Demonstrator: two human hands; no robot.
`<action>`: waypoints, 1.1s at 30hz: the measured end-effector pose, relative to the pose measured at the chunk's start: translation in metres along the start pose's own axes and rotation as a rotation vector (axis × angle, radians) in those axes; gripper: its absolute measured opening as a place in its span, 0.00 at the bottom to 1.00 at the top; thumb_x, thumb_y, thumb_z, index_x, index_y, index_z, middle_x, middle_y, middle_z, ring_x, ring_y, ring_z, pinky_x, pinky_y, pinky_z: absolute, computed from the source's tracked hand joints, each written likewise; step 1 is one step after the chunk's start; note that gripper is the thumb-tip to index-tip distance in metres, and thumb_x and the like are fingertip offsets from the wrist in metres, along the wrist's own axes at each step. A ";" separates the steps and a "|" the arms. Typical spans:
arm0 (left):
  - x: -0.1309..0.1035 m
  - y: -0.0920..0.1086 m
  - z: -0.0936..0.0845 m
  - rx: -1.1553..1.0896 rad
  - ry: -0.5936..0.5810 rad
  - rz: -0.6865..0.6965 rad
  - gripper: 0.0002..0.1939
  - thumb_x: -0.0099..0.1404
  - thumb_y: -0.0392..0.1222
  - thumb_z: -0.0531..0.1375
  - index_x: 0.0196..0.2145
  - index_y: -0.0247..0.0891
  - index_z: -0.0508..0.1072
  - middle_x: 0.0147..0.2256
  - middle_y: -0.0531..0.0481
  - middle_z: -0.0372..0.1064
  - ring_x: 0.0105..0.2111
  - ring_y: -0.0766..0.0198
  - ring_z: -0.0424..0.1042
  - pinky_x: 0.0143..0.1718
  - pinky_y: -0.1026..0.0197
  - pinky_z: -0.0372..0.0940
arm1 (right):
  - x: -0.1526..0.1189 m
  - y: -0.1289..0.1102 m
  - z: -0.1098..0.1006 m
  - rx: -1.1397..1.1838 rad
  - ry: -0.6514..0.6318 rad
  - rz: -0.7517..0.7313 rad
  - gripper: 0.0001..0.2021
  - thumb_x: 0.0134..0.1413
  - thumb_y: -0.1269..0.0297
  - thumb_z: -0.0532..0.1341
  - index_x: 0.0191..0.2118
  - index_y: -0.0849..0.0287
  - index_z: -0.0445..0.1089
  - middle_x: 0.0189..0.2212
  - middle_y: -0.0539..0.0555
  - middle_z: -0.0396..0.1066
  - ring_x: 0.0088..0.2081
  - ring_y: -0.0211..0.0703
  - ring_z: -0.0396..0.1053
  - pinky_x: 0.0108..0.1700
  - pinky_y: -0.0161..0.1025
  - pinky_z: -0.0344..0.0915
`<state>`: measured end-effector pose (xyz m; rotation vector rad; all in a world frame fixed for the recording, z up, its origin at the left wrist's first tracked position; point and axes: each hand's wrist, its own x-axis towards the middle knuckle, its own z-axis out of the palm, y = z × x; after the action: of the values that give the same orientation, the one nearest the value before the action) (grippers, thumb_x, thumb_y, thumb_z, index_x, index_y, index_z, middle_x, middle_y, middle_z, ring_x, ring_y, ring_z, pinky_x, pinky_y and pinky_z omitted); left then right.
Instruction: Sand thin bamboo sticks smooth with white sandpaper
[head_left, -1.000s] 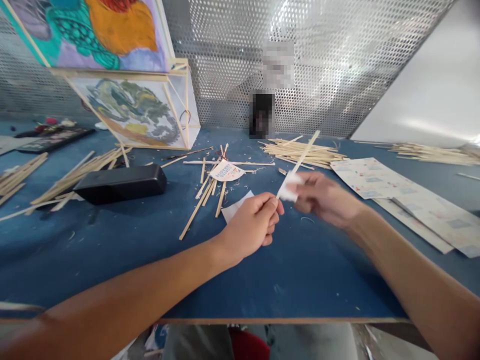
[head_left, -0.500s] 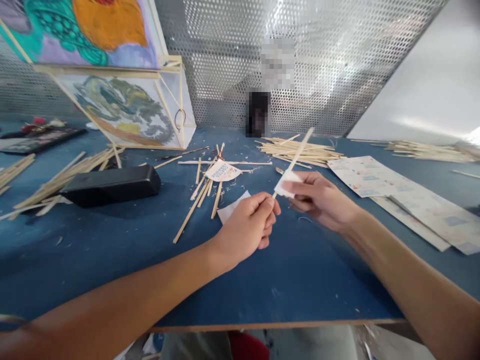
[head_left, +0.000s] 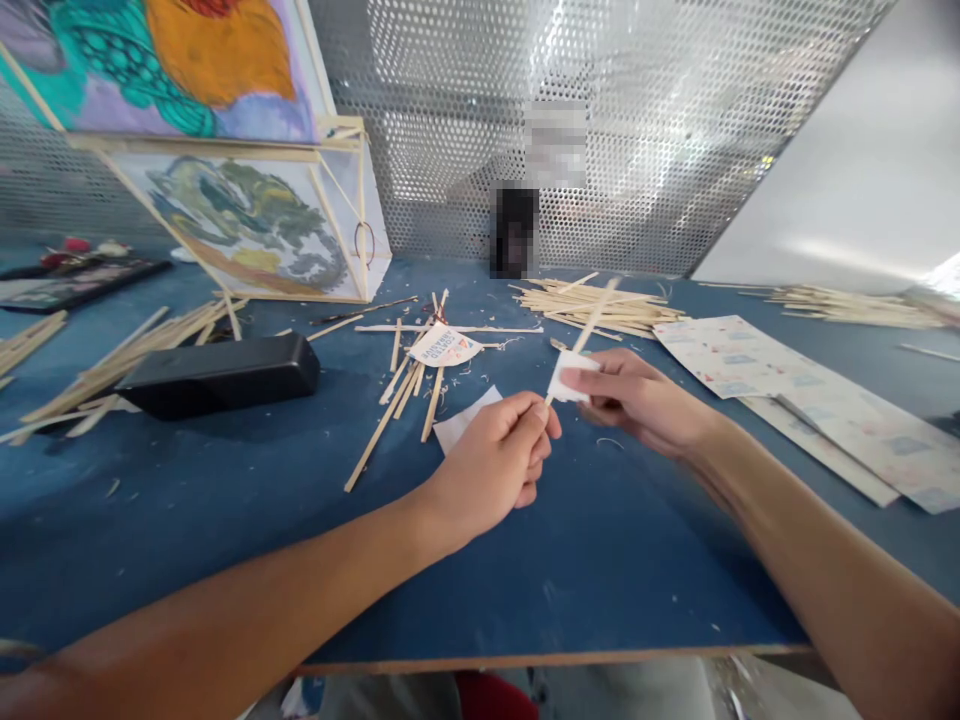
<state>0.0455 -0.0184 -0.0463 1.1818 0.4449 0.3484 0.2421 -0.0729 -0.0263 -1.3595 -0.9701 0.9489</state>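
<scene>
My left hand (head_left: 506,455) is closed in a fist around the lower end of a thin wooden stick (head_left: 596,318). The stick slants up and away to the right. Close beside it, my right hand (head_left: 634,395) pinches a small folded piece of white-backed sandpaper (head_left: 571,374) against the stick, just above my left fingers. The paper hides part of the stick. A pale sheet (head_left: 465,420) lies partly under my left hand. Beyond it, a scrap printed "coated abrasive" (head_left: 448,345) rests on several short sticks (head_left: 405,385).
A long black case (head_left: 221,372) sits at left by a stick pile (head_left: 135,350). More sticks (head_left: 592,305) lie behind my hands. Printed sheets (head_left: 817,385) spread at right. A stick frame with painted panels (head_left: 247,220) stands back left, before a perforated metal panel (head_left: 442,130).
The sandpaper in my right hand has shifted slightly down the stick toward my left hand. The stick's far tip sits a little lower. My left hand keeps its grip.
</scene>
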 end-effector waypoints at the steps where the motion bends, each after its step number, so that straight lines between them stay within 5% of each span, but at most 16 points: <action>1: 0.000 0.000 0.000 0.001 0.001 0.000 0.15 0.80 0.44 0.50 0.34 0.39 0.66 0.23 0.61 0.51 0.19 0.74 0.47 0.16 0.72 0.50 | 0.001 0.000 0.000 0.000 -0.001 0.003 0.27 0.46 0.52 0.78 0.22 0.54 0.58 0.16 0.41 0.48 0.19 0.30 0.43 0.21 0.37 0.38; 8: 0.002 -0.001 0.001 0.006 -0.028 -0.005 0.15 0.80 0.44 0.50 0.35 0.39 0.66 0.23 0.61 0.51 0.19 0.74 0.48 0.17 0.71 0.52 | 0.004 0.002 -0.003 0.029 0.018 -0.037 0.29 0.53 0.49 0.73 0.22 0.53 0.51 0.19 0.40 0.40 0.21 0.31 0.37 0.23 0.38 0.36; 12: 0.001 0.004 0.000 -0.003 -0.054 -0.047 0.09 0.79 0.38 0.49 0.39 0.40 0.66 0.23 0.61 0.53 0.19 0.73 0.50 0.18 0.71 0.53 | -0.001 0.004 0.001 -0.010 -0.084 -0.019 0.25 0.55 0.46 0.72 0.23 0.56 0.61 0.19 0.41 0.45 0.22 0.31 0.40 0.24 0.38 0.40; 16: 0.002 0.007 0.000 0.010 -0.051 -0.074 0.09 0.80 0.42 0.49 0.40 0.41 0.64 0.22 0.63 0.48 0.17 0.74 0.43 0.16 0.71 0.43 | -0.003 0.010 0.008 -0.071 -0.116 -0.035 0.24 0.55 0.43 0.71 0.25 0.58 0.68 0.20 0.44 0.50 0.22 0.32 0.44 0.24 0.38 0.43; 21: 0.006 0.001 0.000 0.033 0.023 -0.029 0.15 0.81 0.42 0.47 0.35 0.40 0.63 0.21 0.63 0.47 0.17 0.74 0.43 0.16 0.71 0.42 | 0.002 0.018 0.015 -0.111 0.073 -0.142 0.26 0.57 0.40 0.68 0.23 0.56 0.62 0.18 0.43 0.48 0.22 0.33 0.44 0.24 0.38 0.41; 27: 0.006 0.000 0.001 0.030 0.058 0.001 0.16 0.81 0.43 0.47 0.34 0.39 0.64 0.21 0.63 0.48 0.16 0.74 0.44 0.16 0.71 0.42 | 0.003 0.016 0.017 -0.126 0.159 -0.189 0.29 0.56 0.36 0.67 0.24 0.54 0.59 0.17 0.42 0.47 0.21 0.33 0.43 0.23 0.38 0.40; 33: 0.005 0.001 0.001 0.000 0.080 0.017 0.15 0.80 0.43 0.47 0.34 0.40 0.62 0.21 0.63 0.47 0.16 0.74 0.43 0.16 0.71 0.42 | 0.002 0.016 0.015 -0.091 0.076 -0.157 0.28 0.53 0.35 0.69 0.25 0.55 0.63 0.17 0.42 0.49 0.20 0.32 0.44 0.23 0.38 0.41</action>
<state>0.0502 -0.0162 -0.0460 1.1752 0.5049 0.4111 0.2287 -0.0666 -0.0421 -1.3637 -1.0560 0.7381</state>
